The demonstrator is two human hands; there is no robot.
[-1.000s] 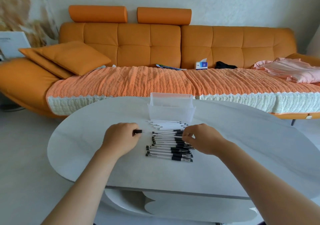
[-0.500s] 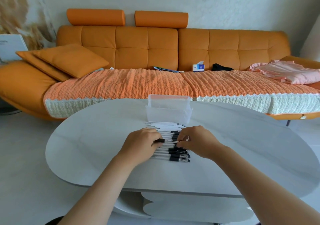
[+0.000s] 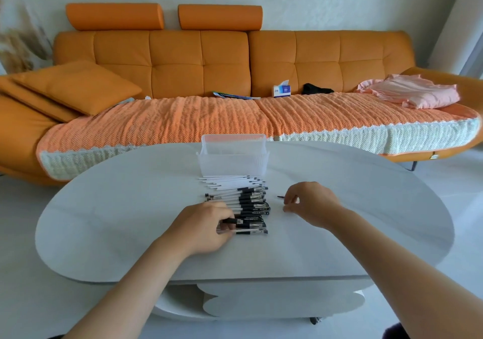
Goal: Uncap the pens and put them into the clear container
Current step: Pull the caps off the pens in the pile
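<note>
Head: left hand point(image 3: 201, 230) grips pen point(image 3: 235, 221) in pile, right hand point(image 3: 308, 204) pinches thin dark-tipped piece point(image 3: 280, 197); pens point(image 3: 243, 202) likely light, stiff, slick, so pinch barrel, pull cap.

The right hand point(image 3: 311, 205) has left the right end of the pile of pens point(image 3: 248, 200), where it lay a second ago. It is now over bare bench point(image 3: 366, 208) right of centre frame, apart from the pile, pinching something small whose thin dark tip point(image 3: 280, 196) pokes out toward the pile. The left hand point(image 3: 201, 230), first out at the pile's left, then meeting the right hand over its middle, has dropped to the nearest rows, fingers point(image 3: 222, 228) curled round a black pen point(image 3: 235, 220)
</note>
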